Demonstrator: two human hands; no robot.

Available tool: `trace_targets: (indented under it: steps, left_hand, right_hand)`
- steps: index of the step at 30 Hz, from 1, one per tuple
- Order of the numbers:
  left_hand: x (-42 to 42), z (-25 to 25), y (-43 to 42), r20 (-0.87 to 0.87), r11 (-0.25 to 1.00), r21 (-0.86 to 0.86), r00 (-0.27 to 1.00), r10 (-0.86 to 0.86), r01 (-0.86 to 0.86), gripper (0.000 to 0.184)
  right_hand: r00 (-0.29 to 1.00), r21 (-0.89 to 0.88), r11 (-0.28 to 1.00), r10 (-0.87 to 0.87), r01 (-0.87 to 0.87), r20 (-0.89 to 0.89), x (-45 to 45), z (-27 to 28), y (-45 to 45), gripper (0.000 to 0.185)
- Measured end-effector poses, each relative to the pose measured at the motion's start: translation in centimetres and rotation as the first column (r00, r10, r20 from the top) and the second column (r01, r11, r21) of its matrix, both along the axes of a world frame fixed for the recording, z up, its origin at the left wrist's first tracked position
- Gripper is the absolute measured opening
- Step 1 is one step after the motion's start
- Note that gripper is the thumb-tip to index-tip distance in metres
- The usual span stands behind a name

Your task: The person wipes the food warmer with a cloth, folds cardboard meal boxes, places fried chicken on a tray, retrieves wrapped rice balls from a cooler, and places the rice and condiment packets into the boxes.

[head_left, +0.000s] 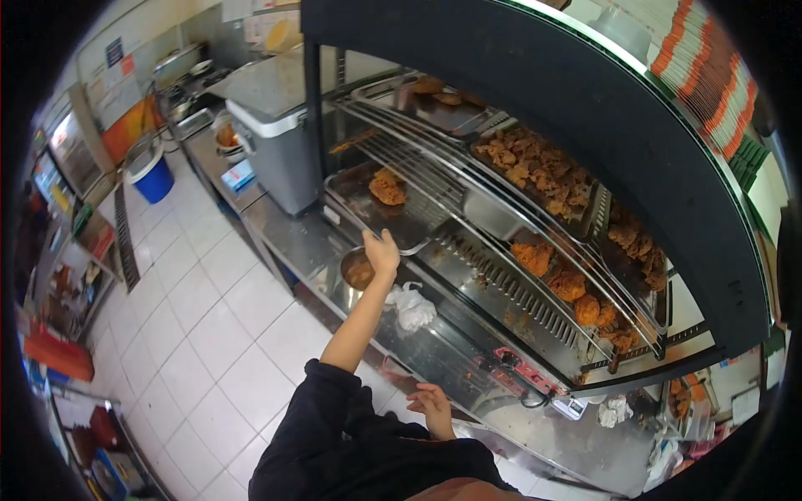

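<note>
My left hand (383, 253) reaches forward and grips the near rim of a shallow metal tray (418, 225). On that tray, toward its far side, lies one piece of fried chicken (387, 187). The tray sits at the lower left of a heated display cabinet (535, 79), partly under a wire rack (401, 154). Close to my body, my right hand (432, 407) hovers by the counter edge with loosely bent fingers apart, holding nothing. A round metal bowl (357, 269) and a crumpled white cloth or paper (413, 307) lie on the counter below my left hand.
Upper-rack trays carry fried pieces (539, 167); several larger pieces (568, 285) lie lower right. Red controls (526, 371) run along the cabinet's front. A grey lidded bin (276, 150) stands left on the steel counter (292, 230). A blue bucket (150, 177) stands on the tiled floor.
</note>
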State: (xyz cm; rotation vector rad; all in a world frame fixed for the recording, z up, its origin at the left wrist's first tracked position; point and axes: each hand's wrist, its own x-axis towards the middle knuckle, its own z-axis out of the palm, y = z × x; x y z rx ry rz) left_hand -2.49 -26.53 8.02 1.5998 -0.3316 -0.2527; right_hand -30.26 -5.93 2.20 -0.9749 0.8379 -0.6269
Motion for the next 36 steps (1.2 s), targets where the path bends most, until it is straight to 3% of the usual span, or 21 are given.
trace_targets:
  steps: [2, 4, 8, 10, 11, 12, 13, 14, 15, 17, 18, 21, 22, 24, 25, 28, 30, 33, 36]
  left_hand:
    - [1.5, -1.4, -2.3, 0.282, 0.986, 0.077, 0.952, 0.121, -0.148, 0.027]
    - [2.3, -0.2, -2.3, 0.405, 0.975, 0.147, 0.909, 0.097, -0.169, 0.03]
    - [2.5, 0.2, -2.9, 0.522, 0.888, 0.435, 0.846, -0.114, -0.148, 0.024]
    - [2.3, 0.6, -3.3, 0.505, 0.782, 0.593, 0.845, -0.174, -0.194, 0.022]
    - [3.1, -1.2, -3.8, 0.628, 0.772, 0.564, 0.76, -0.17, -0.293, 0.023]
    - [3.3, -2.0, -4.8, 0.611, 0.68, 0.622, 0.784, -0.111, -0.388, 0.022]
    - [2.9, -0.9, -4.2, 0.537, 0.7, 0.648, 0.832, -0.139, -0.301, 0.023]
    - [2.6, 0.2, -3.3, 0.458, 0.8, 0.573, 0.879, -0.131, -0.179, 0.024]
    - [2.0, 1.0, -3.0, 0.449, 0.776, 0.593, 0.888, -0.097, -0.215, 0.025]
    - [4.9, -4.9, -3.8, 0.614, 0.921, 0.298, 0.789, 0.019, -0.253, 0.027]
    - [0.1, 0.0, -1.5, 0.483, 0.856, 0.424, 0.874, 0.062, -0.295, 0.03]
    - [-4.9, -0.6, 0.5, 0.55, 0.902, 0.271, 0.823, 0.141, -0.336, 0.031]
    - [-6.5, -1.3, 0.9, 0.571, 0.921, 0.188, 0.801, 0.179, -0.34, 0.031]
    - [-10.4, -1.5, 2.7, 0.689, 0.966, -0.024, 0.695, 0.203, -0.258, 0.033]
    - [-12.4, -1.6, 3.3, 0.632, 0.983, -0.109, 0.752, 0.184, -0.149, 0.031]
    - [-20.7, -0.9, 4.4, 0.565, 0.957, -0.284, 0.816, 0.123, 0.053, 0.032]
    - [-27.3, -0.3, 5.4, 0.614, 0.951, -0.296, 0.78, 0.121, 0.086, 0.035]
    - [-35.6, 0.3, 6.2, 0.67, 0.949, -0.298, 0.731, 0.129, 0.105, 0.039]
    - [-41.0, 1.4, 7.1, 0.698, 0.953, -0.289, 0.701, 0.144, 0.092, 0.044]
  right_hand:
    - [0.994, 0.004, 0.995, -0.099, 0.1, -0.046, 0.8, -0.2, -0.9, 0.021]
    - [0.983, -0.003, 0.984, -0.175, 0.176, -0.049, 1.1, -0.2, -1.2, 0.021]
    - [0.956, 0.008, 0.958, -0.287, 0.288, -0.057, -0.3, -1.4, -0.3, 0.018]
    - [0.91, 0.027, 0.911, -0.408, 0.41, -0.071, -1.6, -1.7, 0.3, 0.018]
    - [0.892, 0.002, 0.897, -0.439, 0.442, -0.107, -2.5, -2.3, 0.6, 0.016]
    - [0.862, -0.024, 0.872, -0.486, 0.488, -0.143, -3.6, -2.7, 1.2, 0.015]
    - [0.821, 0.046, 0.826, -0.551, 0.562, -0.15, -4.8, -2.4, 1.4, 0.015]
    - [0.742, 0.025, 0.747, -0.655, 0.664, -0.142, -6.5, -2.2, 1.4, 0.015]
    - [0.683, -0.102, 0.706, -0.705, 0.701, -0.19, -8.6, -1.9, 1.4, 0.014]
    - [0.528, -0.263, 0.57, -0.821, 0.778, -0.218, -14.4, -2.1, 0.6, 0.016]
    - [0.438, -0.297, 0.478, -0.878, 0.827, -0.194, -18.0, -2.5, 0.1, 0.017]
    - [0.142, -0.395, 0.198, -0.976, 0.897, -0.165, -30.7, -0.5, -2.2, 0.02]
    - [0.101, -0.388, 0.108, -0.994, 0.915, -0.039, -35.7, -1.2, -3.3, 0.021]
    - [-0.026, -0.295, -0.005, -0.997, 0.956, -0.068, -45.9, -1.1, -6.2, 0.026]
    - [-0.067, -0.239, -0.048, -0.995, 0.97, -0.07, -51.3, -1.4, -8.1, 0.028]
    - [-0.037, -0.132, -0.037, -0.999, 0.991, 0.007, -66.6, -0.2, -14.2, 0.039]
    - [-0.113, 0.105, -0.106, -0.992, 0.989, 0.062, -74.1, 1.4, -18.7, 0.057]
    - [-0.086, 0.131, -0.085, -0.996, 0.988, 0.006, -83.5, 1.4, -24.1, 0.069]
    - [0.056, 0.218, 0.055, -0.998, 0.974, 0.003, -88.8, 0.6, -27.4, 0.068]
